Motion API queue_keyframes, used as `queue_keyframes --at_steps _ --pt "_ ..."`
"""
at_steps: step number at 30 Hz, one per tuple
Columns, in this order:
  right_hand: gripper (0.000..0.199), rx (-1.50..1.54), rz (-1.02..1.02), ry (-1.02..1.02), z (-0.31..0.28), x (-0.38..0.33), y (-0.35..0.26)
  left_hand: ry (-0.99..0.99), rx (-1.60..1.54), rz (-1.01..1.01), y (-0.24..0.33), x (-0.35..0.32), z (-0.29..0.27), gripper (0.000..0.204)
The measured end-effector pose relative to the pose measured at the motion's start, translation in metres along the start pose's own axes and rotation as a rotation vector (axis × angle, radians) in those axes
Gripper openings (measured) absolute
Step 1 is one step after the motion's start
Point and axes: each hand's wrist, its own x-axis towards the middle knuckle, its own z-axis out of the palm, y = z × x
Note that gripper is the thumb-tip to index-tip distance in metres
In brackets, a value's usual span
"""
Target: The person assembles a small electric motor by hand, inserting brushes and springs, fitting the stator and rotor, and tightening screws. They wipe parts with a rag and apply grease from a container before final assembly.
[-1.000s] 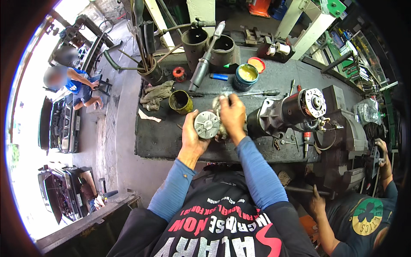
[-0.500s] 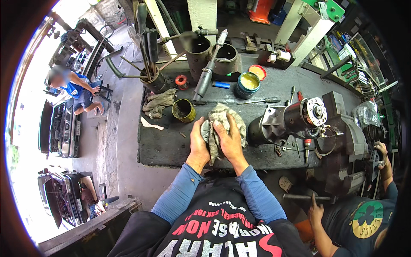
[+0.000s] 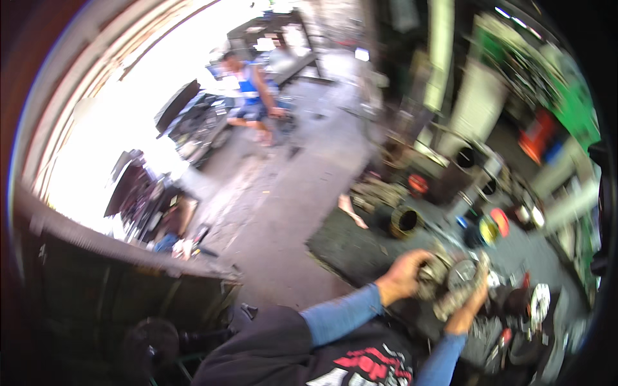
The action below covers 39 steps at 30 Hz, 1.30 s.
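My left hand [image 3: 400,281] curls round a round metal part [image 3: 431,276]; my right hand [image 3: 475,298] seems to pinch the rag [image 3: 452,303], its fingertips blurred. A pale disc [image 3: 461,275] shows between them, whether joined I cannot tell. Half a second ago cloth hid most of the metal; now its face is bared, so I judge wiping has paused. The tin [image 3: 404,230] sits just beyond; leftward the bench [image 3: 344,251] edge drops to open floor [image 3: 277,212]
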Motion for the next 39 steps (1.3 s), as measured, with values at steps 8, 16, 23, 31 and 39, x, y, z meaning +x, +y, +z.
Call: queue_keyframes --at_steps 8,16,23,31,39 --pt "0.046 -0.354 0.001 -0.294 0.025 -0.02 0.0 0.151 0.479 0.18 -0.021 0.002 0.036 0.035" --pt "0.047 0.09 0.157 -0.178 0.069 -0.047 -0.038 0.39 -0.009 -0.018 0.024 -0.035 0.093 0.036" --pt "0.049 -0.584 -0.195 -0.23 0.069 -0.04 0.001 0.198 0.618 0.267 -0.022 -0.018 0.058 0.033" --pt "0.058 -1.128 -0.452 -0.184 0.058 -0.083 0.011 0.375 0.557 0.288 -0.013 -0.006 0.04 0.037" --pt "0.103 -0.941 -0.239 -0.602 0.037 -0.077 -0.05 0.178 0.752 0.137 0.017 -0.014 0.052 0.04"
